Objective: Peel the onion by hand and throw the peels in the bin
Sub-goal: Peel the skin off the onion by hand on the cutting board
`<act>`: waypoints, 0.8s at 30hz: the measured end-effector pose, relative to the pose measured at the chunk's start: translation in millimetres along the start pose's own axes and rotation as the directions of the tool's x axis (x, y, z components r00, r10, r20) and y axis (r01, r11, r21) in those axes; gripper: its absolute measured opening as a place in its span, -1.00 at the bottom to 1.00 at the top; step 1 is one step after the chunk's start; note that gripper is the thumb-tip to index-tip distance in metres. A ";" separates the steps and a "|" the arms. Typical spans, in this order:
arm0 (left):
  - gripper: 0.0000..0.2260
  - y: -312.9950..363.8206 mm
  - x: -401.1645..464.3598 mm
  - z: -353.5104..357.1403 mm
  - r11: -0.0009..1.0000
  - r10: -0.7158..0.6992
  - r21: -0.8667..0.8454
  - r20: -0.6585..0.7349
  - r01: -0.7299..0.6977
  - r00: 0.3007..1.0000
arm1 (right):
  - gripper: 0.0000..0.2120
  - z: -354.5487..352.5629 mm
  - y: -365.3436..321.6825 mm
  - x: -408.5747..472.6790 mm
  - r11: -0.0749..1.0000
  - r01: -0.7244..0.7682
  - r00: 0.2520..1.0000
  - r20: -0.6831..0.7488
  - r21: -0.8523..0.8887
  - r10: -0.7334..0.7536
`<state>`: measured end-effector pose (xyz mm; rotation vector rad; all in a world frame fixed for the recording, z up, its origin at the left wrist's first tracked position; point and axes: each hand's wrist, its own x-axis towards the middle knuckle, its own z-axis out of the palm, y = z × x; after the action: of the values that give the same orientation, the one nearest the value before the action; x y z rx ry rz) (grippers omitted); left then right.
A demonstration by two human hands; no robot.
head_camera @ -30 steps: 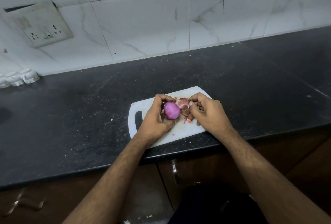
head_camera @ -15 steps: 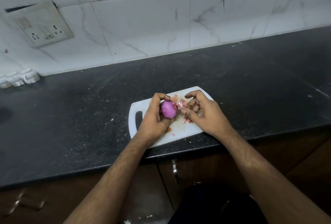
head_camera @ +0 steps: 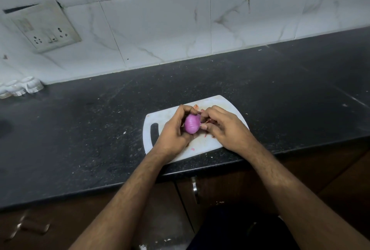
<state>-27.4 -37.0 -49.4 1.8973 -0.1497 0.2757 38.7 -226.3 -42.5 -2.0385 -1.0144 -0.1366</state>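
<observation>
A small purple onion [head_camera: 191,124], its glossy peeled side up, is held just above a white cutting board [head_camera: 200,149]. My left hand [head_camera: 173,129] grips it from the left, fingers curled over its top. My right hand [head_camera: 224,127] has come against the onion's right side, its thumb and fingertips pinching at the onion's edge. Reddish peel scraps [head_camera: 210,122] lie on the board, mostly hidden under my right hand. No bin is in view.
The board lies near the front edge of a black stone counter [head_camera: 90,129]. A tiled wall with a socket plate [head_camera: 46,29] rises behind. White small objects [head_camera: 20,87] sit at the far left. Brown cabinet doors [head_camera: 220,189] are below the counter.
My right hand left the pile of peels and closed in on the onion's right side. My left hand turned the onion a little and kept hold of it.
</observation>
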 end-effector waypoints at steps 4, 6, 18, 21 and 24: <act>-0.52 -0.8 0.5 -0.8 1.000 -0.010 0.003 0.010 0.010 1.000 | -0.86 0.7 4.2 1.0 1.000 0.007 1.000 -0.005 -0.007 -0.007; -0.49 -0.7 0.3 -0.6 1.000 -0.022 -0.006 0.021 0.022 1.000 | -0.92 -0.1 4.6 1.2 1.000 0.024 1.000 -0.003 0.011 -0.024; -0.50 1.6 -1.2 -2.8 0.984 -0.098 -0.147 0.001 0.097 0.995 | -0.93 -6.5 6.3 1.6 0.982 -0.086 0.992 -0.073 0.167 0.099; -0.49 0.3 -2.5 -2.6 0.977 -0.128 -0.177 -0.021 0.122 0.992 | -0.85 0.3 11.3 5.0 0.993 -0.078 0.994 -0.068 0.090 0.084; -0.53 3.5 -4.4 -2.6 0.980 -0.139 -0.152 -0.072 0.126 0.988 | -0.74 0.7 12.5 6.7 0.998 -0.054 0.996 -0.069 0.035 0.056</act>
<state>-32.8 -35.9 -46.6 1.7380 0.0126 0.2453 51.8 -225.8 -48.0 -2.0151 -0.9111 -0.1600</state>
